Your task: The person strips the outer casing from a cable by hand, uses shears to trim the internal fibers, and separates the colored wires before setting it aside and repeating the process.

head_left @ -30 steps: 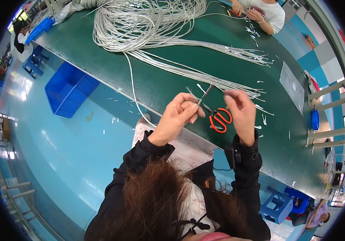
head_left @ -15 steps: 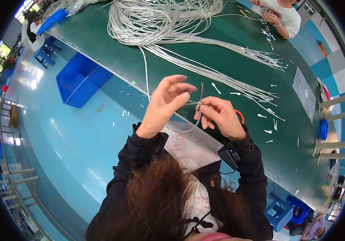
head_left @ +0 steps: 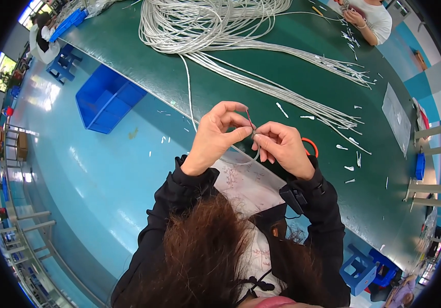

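My right hand (head_left: 285, 149) pinches a thin grey-white cable (head_left: 248, 162) close to its stripped end, above the table's near edge. Thin wires (head_left: 250, 117), one of them dark red, stick up from that end. Thumb and fingers of my left hand (head_left: 219, 134) close on the base of these wires, touching or nearly touching the right fingertips. From there the cable hangs in a loop below my hands. An orange loop handle (head_left: 311, 146) lies on the table just behind my right hand; the rest of that tool is hidden.
A large coil of white cable (head_left: 200, 31) lies on the green table (head_left: 302, 190), its ends fanned rightward among white scraps (head_left: 307, 117). A clear plastic bag (head_left: 396, 118) is at the right. A co-worker's arm (head_left: 367, 33) is across the table. A blue bin (head_left: 108, 100) stands on the floor.
My left hand has moved right, from open beside the wires to closed on them. The wires now lean left. My right hand keeps its hold on the cable.
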Available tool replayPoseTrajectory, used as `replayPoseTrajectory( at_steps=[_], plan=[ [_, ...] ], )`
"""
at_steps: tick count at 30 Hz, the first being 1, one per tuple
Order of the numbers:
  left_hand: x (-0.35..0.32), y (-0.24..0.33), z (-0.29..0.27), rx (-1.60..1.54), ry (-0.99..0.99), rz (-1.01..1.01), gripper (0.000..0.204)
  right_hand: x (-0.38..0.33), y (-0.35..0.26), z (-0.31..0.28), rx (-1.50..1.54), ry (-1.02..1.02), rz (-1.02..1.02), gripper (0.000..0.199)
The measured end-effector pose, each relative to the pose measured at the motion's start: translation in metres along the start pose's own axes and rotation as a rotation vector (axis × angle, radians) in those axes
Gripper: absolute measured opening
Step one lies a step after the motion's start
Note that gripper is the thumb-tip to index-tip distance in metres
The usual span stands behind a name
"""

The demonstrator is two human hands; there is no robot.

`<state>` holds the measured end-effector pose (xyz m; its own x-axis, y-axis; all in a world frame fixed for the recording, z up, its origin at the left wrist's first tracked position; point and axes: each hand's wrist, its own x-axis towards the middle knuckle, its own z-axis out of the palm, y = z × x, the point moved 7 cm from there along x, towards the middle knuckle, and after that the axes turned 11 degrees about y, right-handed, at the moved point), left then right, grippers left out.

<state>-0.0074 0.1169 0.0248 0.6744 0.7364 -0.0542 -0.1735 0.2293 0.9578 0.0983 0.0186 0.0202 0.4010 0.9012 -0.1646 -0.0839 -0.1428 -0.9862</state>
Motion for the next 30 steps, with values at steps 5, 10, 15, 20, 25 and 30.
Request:
replayPoseTrajectory(
  at_steps=[5,10,15,20,25,30],
  plan=[
    [0.002,-0.001,-0.002,0.044,-0.003,0.014,0.040,0.000,0.000,0.000,-0.059,0.019,0.003,0.010],
    [0.002,-0.005,-0.005,0.053,0.026,0.022,0.041,-0.002,0.001,0.002,-0.196,0.075,-0.072,0.009],
    [-0.001,-0.010,-0.002,0.023,0.088,0.062,0.041,-0.015,-0.022,0.009,-0.645,0.304,-0.675,0.010],
    [-0.007,-0.010,0.002,-0.059,0.135,0.089,0.038,-0.031,-0.030,0.021,-0.920,0.419,-0.957,0.017],
    [-0.005,-0.015,-0.001,-0.176,0.169,0.010,0.037,-0.031,-0.029,0.022,-0.909,0.406,-0.951,0.019],
    [-0.001,-0.020,-0.005,-0.269,0.232,-0.024,0.035,-0.032,-0.030,0.024,-0.873,0.415,-0.953,0.018]
  ],
)
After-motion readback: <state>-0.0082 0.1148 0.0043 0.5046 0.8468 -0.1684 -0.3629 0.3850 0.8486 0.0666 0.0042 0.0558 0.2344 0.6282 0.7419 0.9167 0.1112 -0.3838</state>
